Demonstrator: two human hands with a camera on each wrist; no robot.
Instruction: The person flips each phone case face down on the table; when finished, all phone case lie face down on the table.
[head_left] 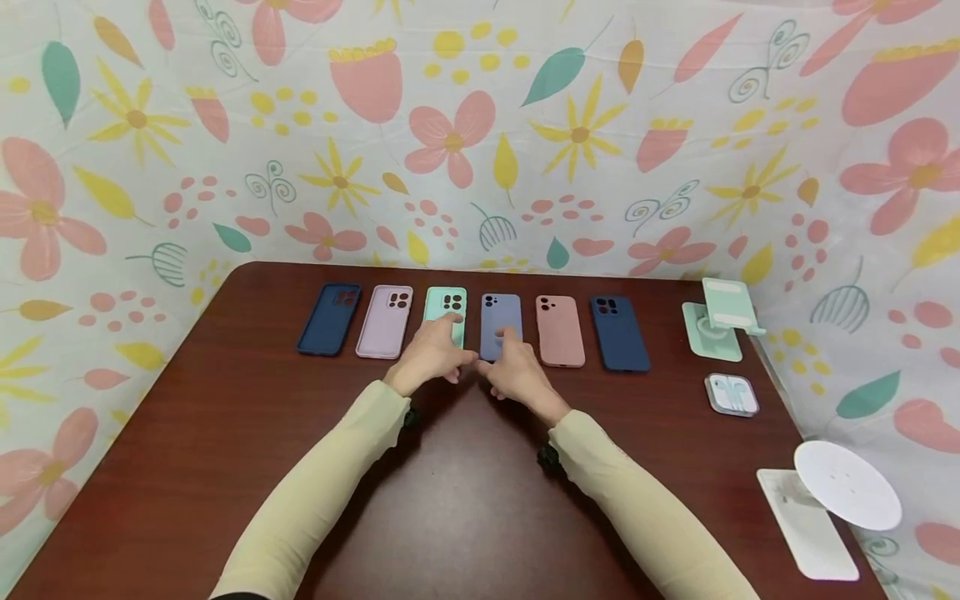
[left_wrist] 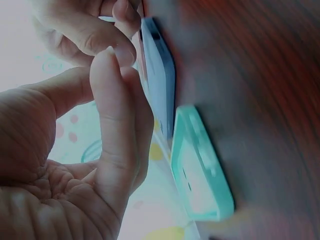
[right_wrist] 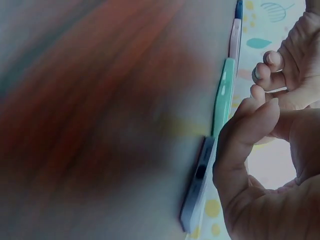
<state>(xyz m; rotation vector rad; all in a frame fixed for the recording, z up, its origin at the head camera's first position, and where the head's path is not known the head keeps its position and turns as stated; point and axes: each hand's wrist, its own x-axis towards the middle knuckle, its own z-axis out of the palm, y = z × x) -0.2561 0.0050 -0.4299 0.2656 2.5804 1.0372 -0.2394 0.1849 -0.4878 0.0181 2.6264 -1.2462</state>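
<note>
Cream sleeves [head_left: 322,479] nearest; then L hand [head_left: 431,354] & R hand [head_left: 521,371], fingers loosely bent, gripping nothing, close tog. by mint case [head_left: 437,307] & blue case [head_left: 498,315]; contact unclear. Six-case row [head_left: 620,333] approx. evenly spaced: prob. lined up already, maybe minor straightening left. Floral cloth [head_left: 452,208] behind.

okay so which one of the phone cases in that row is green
The mint green case, third from the left, between the lilac case and the periwinkle case; no other case there is green.
</note>
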